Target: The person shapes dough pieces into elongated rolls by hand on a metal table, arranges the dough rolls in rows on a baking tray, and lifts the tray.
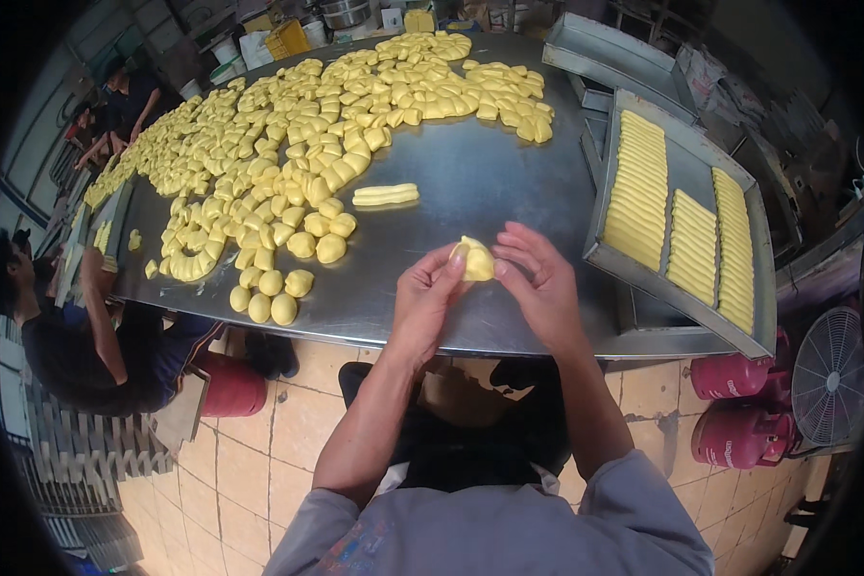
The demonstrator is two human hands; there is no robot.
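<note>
The left hand (422,302) and right hand (540,283) meet above the table (480,187) near its front edge, fingers pinching one dough piece (477,260) between them. Bare steel lies just beyond; the tray (693,154) sits right of it.

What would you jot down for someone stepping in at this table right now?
Left hand and right hand: together they pinch one yellow dough piece above the metal table's near edge.
Done: three rows of shaped pieces lie in the tray on the right; one shaped piece lies on the table.
Left: a big spread of dough lumps on the table, the nearest ones to the left of the hands.
</note>
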